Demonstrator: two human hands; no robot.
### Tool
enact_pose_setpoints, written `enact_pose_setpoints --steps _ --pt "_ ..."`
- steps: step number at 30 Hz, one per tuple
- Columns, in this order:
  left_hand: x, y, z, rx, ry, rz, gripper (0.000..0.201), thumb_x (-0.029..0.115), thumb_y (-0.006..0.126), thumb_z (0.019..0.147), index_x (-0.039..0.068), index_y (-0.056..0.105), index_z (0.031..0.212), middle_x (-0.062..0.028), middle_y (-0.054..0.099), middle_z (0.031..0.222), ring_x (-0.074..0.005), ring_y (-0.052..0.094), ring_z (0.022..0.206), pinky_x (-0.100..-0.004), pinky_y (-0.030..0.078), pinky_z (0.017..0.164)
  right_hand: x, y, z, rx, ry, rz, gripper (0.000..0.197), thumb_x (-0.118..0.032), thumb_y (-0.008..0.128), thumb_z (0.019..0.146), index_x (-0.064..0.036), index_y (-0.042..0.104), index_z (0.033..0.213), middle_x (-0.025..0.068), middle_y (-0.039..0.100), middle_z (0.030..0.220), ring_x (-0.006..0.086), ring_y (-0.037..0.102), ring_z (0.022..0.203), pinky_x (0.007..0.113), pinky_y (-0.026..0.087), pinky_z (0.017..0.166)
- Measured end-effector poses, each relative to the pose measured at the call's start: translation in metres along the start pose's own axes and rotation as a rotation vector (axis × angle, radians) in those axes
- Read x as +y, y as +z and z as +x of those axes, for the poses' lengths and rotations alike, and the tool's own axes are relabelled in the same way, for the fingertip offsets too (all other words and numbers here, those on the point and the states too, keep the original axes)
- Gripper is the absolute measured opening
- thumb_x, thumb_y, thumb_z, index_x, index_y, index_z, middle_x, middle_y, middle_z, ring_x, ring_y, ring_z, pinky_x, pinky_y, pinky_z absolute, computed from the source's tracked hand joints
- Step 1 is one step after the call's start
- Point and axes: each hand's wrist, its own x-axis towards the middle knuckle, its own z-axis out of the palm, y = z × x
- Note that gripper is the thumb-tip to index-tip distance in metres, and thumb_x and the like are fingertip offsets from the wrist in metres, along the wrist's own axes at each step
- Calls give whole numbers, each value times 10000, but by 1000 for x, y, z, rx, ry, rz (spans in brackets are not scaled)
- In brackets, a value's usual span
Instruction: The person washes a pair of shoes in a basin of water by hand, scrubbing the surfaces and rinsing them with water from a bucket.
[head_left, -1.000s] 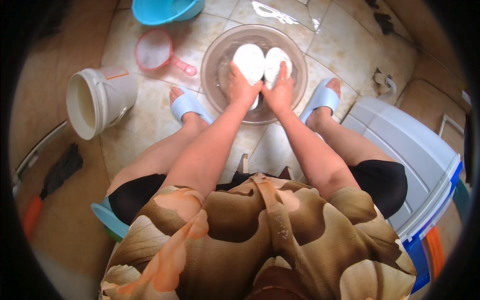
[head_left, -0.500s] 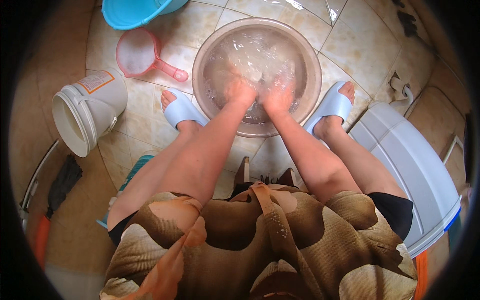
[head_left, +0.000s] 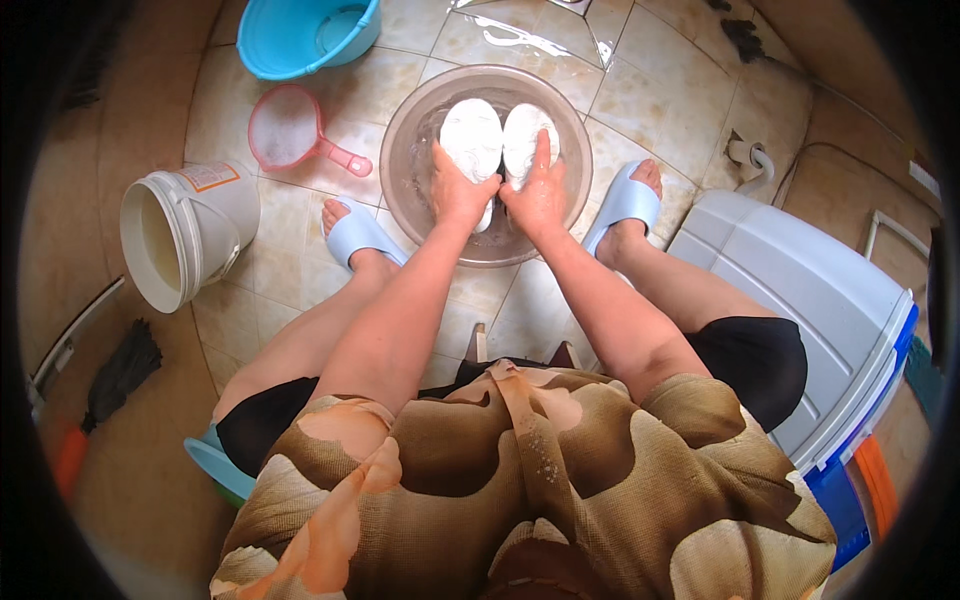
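Side by side above the basin (head_left: 487,72) are two white shoes, a left one (head_left: 470,132) and a right one (head_left: 522,137). My left hand (head_left: 461,198) grips the left shoe at its near part, thumb toward the middle. The right shoe is held by my right hand (head_left: 537,203), one finger stretched along its face. Both hands are wet and their thumbs nearly meet. Cloudy water lies in the round grey-brown basin, which stands on the tiles between my feet. My palms hide the near ends of the shoes.
To the left are a pink dipper (head_left: 283,132) with suds, a blue basin (head_left: 262,45) and a white bucket (head_left: 225,215). A dark-bristled brush (head_left: 125,370) stands farther left. On the right are a grey-lidded bin (head_left: 800,310) and a pipe (head_left: 763,172). Blue slippers (head_left: 632,205) are on my feet.
My hands were down in the splashing water. They have come up with the two white shoes now plainly in view, and the water is calmer. The view has shifted slightly.
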Motion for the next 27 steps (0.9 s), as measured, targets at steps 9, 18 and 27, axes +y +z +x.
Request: enact_pose_setpoints --steps 9,18,27 --pt "-2 12 13 -165 -297 206 971 386 784 638 30 248 1366 -210 508 1292 -347 527 1179 -429 400 996 2 14 14 -170 56 -194 1009 -259 745 732 -238 94 1504 258 404 1218 407 507 1094 486 484 863" --pt "-52 53 46 -378 -169 545 1001 494 721 684 36 242 1434 -219 566 1242 -343 585 1109 -410 455 938 26 37 41 -331 61 -233 960 -375 743 718 -204 195 1487 235 422 1356 406 512 1167 448 469 939" --pt "15 -2 5 -82 -66 237 1055 425 754 637 8 165 1406 -288 534 1229 -374 566 1116 -438 451 931 -2 -18 23 -152 108 -61 1052 -259 757 697 -218 84 1505 227 404 1314 381 513 1146 429 458 942"
